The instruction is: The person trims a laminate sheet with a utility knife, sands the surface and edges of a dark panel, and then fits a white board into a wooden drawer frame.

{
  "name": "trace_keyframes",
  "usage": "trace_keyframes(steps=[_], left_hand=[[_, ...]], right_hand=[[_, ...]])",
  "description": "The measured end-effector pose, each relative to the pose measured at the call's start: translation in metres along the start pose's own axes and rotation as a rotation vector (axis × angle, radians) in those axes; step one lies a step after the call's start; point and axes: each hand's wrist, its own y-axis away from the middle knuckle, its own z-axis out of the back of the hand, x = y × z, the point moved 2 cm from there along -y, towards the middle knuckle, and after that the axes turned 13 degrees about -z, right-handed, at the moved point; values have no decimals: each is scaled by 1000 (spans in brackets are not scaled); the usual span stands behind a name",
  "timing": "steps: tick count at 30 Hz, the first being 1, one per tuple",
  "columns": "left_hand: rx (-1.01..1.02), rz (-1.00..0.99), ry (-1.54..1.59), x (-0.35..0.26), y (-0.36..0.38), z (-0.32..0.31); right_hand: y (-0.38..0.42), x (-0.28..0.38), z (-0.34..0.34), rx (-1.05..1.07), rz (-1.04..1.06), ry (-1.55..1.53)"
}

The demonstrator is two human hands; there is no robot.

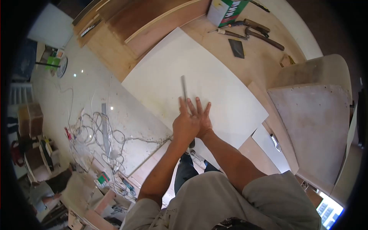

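A large white sheet (165,73) lies on the wooden work surface in front of me. My left hand (186,125) is closed around a long, narrow metal file (184,85), one finger stretched along it. The file's blade points away from me over the sheet and is slightly blurred. A dark end, seemingly its handle, shows just below my hands. My right hand (202,117) is against the left one, fingers spread and stretched out over the sheet. The left hand partly covers its palm and thumb.
A hammer (264,38) and other hand tools lie beyond the sheet, beside a green and white can (226,13) and a dark flat piece (237,48). Curved panelled furniture (310,111) stands at right. Tangled cables (103,132) cover the floor at left.
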Motion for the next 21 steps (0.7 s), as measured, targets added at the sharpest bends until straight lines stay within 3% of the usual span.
trace_keyframes(steps=[2,4,6,8,10,12,14,16,19,21], left_hand=[[106,-191,-155,-25,-50,-23],[423,-360,-167,-53,-102,-57],[356,-544,-58,-63,-151,-123],[395,-459,-60,-100,-191,-161],[378,-560,-101,-113,-227,-211],[400,-565,-199,-128,-255,-219],[45,-485,-338,-110,-292,-230],[-189,-315,-491,-91,-322,-223],[-95,-253,-593,-72,-340,-207],[-39,-336,-521,-71,-341,-205]], right_hand=[[-1,1,-1,49,-6,-20],[-1,1,4,67,-20,-97],[-2,-2,6,61,-43,-244],[-1,-6,3,45,-68,-436],[-1,-2,-16,54,-133,-1032],[-1,3,-20,36,-125,-1809],[0,6,-34,99,-131,-2247],[3,11,-64,228,-173,-2250],[0,9,-70,298,-222,-2245],[-1,10,-63,330,-246,-2234]])
